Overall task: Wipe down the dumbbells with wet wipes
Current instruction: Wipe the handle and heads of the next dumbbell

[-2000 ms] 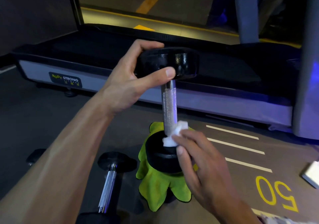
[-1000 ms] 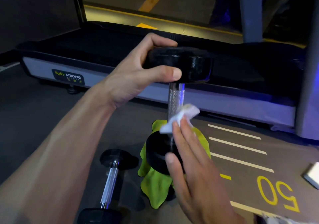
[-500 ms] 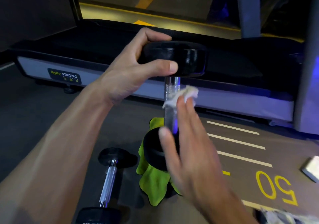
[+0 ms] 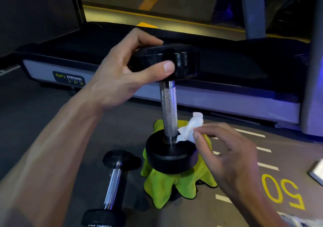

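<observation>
A person holds a dumbbell [image 4: 169,107] standing straight up in the middle of the scene. Its silver bar points up and down, with one black end on top and the other black end at the bottom. The bottom end sits on a green cloth [image 4: 167,184] that is bunched on the floor [image 4: 43,118].

The left hand [image 4: 122,74] grips the top black end. The thumb lies along the near side of it and the fingers curl over the far side.

The right hand [image 4: 225,156] is to the right of the dumbbell, down low. Its thumb and first fingers pinch a small white wipe [image 4: 189,128]. The wipe is crumpled. It touches the bottom of the silver bar, right where the bar meets the lower black end. The other fingers of this hand are loosely bent.

A second dumbbell [image 4: 111,186] lies flat on the floor to the near left of the green cloth. It has a silver bar and black ends too, and no hand touches it.

Far behind the hands is a treadmill [image 4: 227,87] with a black belt and a grey side. A small sign on its left side says "BODY STRONG".

On the floor at the right are white lines and a yellow number 50 [image 4: 283,191]. A white flat thing [image 4: 317,172] pokes in at the right edge, too cut off to tell what it is.
</observation>
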### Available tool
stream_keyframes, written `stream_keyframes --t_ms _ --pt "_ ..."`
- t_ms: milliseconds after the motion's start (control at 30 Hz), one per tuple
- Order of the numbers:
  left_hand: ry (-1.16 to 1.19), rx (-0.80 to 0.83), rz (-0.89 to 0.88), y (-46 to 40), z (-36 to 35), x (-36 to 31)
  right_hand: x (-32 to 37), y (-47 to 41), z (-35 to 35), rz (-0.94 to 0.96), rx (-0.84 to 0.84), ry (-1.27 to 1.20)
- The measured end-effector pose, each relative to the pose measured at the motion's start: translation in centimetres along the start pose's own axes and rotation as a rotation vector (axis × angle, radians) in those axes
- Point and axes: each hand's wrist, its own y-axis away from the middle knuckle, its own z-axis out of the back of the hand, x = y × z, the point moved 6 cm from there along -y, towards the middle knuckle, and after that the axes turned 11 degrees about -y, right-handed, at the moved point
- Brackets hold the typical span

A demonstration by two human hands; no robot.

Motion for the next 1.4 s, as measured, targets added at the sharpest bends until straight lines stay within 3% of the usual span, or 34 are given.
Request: stream_keyframes --t_ms 100,200,400,500,633,700,867,1033,1233,1400 --pt "0.023 0.027 -0.002 -0.1 -0.1 0.0 0.2 -1.1 -1.0 0.003 0.112 0.084" --pt "0.044 0.022 -0.006 -0.1 -0.5 0.1 0.8 -1.1 -3.3 -0.038 0.268 0.020" --pt "0.057 0.001 0.012 -0.5 -0.7 0.4 0.8 -1.6 -4.4 -0.153 0.340 -0.081" --pt "0.046 -0.016 0.022 -0.4 -0.7 0.8 1.4 -1.8 -4.5 -0.134 0.251 -0.112" --pt "0.021 -0.021 0.038 -0.4 -0.7 0.8 3.2 -3.8 -4.8 0.112 0.040 0.020" --pt "0.012 -0.019 0.036 -0.5 -0.7 0.7 3.4 -4.3 -4.9 0.182 0.024 0.077" --pt "0.014 -0.033 0.048 -0.3 -0.6 0.9 2.6 -1.5 -6.5 0.162 0.224 0.218" --pt "-0.002 -0.010 0.039 -0.6 -0.6 0.6 4.3 -5.6 -5.7 0.223 0.036 0.167" --pt "0.055 -0.019 0.025 -0.4 -0.5 1.1 1.6 -1.3 -5.7 0.034 0.099 0.028" --pt "0.075 -0.013 0.014 -0.7 -0.9 0.9 3.0 -4.9 -4.4 0.053 -0.157 -0.151"
